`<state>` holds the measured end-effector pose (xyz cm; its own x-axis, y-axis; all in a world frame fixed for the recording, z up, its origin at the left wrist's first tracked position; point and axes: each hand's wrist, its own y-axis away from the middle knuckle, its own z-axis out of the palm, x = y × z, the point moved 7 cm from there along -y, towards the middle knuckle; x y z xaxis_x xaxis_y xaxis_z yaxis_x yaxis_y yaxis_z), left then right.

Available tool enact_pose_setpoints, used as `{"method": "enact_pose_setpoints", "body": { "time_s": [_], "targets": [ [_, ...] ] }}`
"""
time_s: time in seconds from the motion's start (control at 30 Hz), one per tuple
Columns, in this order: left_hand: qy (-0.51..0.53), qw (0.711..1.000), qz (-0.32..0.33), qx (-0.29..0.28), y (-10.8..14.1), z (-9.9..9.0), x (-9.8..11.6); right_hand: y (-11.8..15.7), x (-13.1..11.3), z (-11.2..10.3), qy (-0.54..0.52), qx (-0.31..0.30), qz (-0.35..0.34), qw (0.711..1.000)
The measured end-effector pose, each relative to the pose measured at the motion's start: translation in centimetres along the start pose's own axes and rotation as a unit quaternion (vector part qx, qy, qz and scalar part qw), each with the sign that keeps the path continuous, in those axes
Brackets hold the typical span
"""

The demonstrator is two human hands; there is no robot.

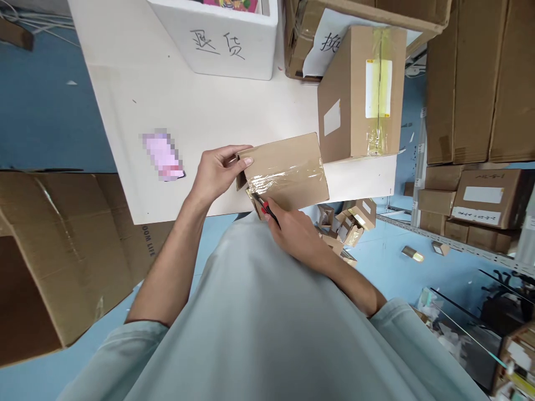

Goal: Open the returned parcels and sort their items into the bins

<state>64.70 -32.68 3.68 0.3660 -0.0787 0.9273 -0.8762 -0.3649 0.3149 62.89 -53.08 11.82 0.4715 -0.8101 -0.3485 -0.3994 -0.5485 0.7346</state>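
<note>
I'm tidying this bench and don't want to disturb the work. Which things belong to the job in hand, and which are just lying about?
In use:
small taped cardboard box, held by the left hand
red-and-black cutter, in the right hand

Apparently lying about:
white foam box
taller carton with yellow tape
blurred pink item
small boxes on the floor

On the table (234, 106), the bin (234, 50) sits behind the carton (292, 167) — parcel (359, 94) at right.

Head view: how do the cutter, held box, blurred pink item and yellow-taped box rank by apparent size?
1. Yellow-taped box
2. Held box
3. Blurred pink item
4. Cutter
</note>
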Motion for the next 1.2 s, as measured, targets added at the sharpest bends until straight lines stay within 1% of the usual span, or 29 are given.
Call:
{"method": "enact_pose_setpoints", "body": {
  "time_s": [0.07,0.13,0.23,0.33,0.4,0.43,0.47,0.5,0.53,0.57,0.6,0.63,0.67,0.7,0.77,0.8,0.87,0.93,1.0,1.1,1.2],
  "targets": [
    [-0.003,1.0,0.0,-0.003,0.0,0.1,-0.2,-0.6,-0.5,0.4,0.046,-0.004,0.013,0.999],
    [-0.009,1.0,0.002,-0.006,0.0,0.3,-0.3,-1.4,-0.9,0.8,0.098,-0.01,0.011,0.995],
    [-0.016,1.0,0.01,-0.009,0.0,0.5,-0.5,-2.4,-1.8,1.3,0.163,-0.022,-0.032,0.986],
    [-0.016,1.0,0.014,-0.018,0.0,0.6,-0.5,-2.3,-2.1,1.3,0.19,-0.026,-0.078,0.978],
    [-0.014,1.0,0.014,-0.019,0.1,0.5,-0.4,-1.7,-1.4,0.9,0.178,-0.012,-0.08,0.981],
    [-0.013,1.0,0.016,-0.018,0.1,0.4,-0.3,-1.3,-0.6,0.5,0.162,0.008,-0.065,0.985],
    [-0.013,1.0,0.017,-0.016,0.1,0.3,-0.3,-0.7,0.6,0.0,0.142,0.04,-0.036,0.988],
    [-0.013,1.0,0.018,-0.012,0.1,0.2,-0.3,-0.2,2.2,-0.8,0.12,0.084,0.008,0.989],
    [-0.014,1.0,0.018,-0.007,0.2,0.2,-0.4,0.5,4.3,-1.6,0.099,0.139,0.065,0.983],
    [-0.015,1.0,0.016,-0.003,0.3,0.2,-0.6,1.4,6.7,-2.4,0.08,0.198,0.13,0.968],
    [-0.015,1.0,0.013,0.001,0.5,0.2,-0.7,2.2,9.1,-2.9,0.065,0.251,0.194,0.946],
    [-0.012,1.0,0.012,0.004,0.8,0.3,-0.9,3.0,11.3,-3.1,0.052,0.29,0.25,0.922],
    [-0.006,1.0,0.013,0.006,1.1,0.4,-1.1,3.4,13.2,-3.0,0.04,0.312,0.287,0.905],
    [0.002,1.0,0.017,0.006,1.5,0.5,-1.3,3.4,14.7,-2.6,0.023,0.321,0.305,0.896],
    [0.028,0.999,0.03,0.01,2.5,0.6,-1.6,2.7,16.2,-1.4,-0.025,0.322,0.295,0.899],
    [0.044,0.998,0.035,0.017,2.9,0.7,-1.9,2.2,16.4,-0.9,-0.053,0.323,0.278,0.903],
    [0.073,0.996,0.037,0.048,3.6,0.5,-2.6,1.2,16.0,-0.1,-0.097,0.333,0.247,0.905],
    [0.095,0.99,0.03,0.096,3.7,0.0,-3.4,0.2,14.9,0.2,-0.122,0.348,0.23,0.901],
    [0.105,0.984,0.026,0.139,3.4,-0.8,-4.1,-0.9,13.4,0.3,-0.142,0.351,0.203,0.903],
    [0.08,0.979,0.028,0.185,2.7,-2.9,-4.6,-2.8,10.8,0.4,-0.165,0.328,0.148,0.918],
    [0.029,0.978,0.026,0.203,2.4,-5.4,-4.9,-4.2,8.7,0.3,-0.143,0.301,0.125,0.935]
  ]
}}
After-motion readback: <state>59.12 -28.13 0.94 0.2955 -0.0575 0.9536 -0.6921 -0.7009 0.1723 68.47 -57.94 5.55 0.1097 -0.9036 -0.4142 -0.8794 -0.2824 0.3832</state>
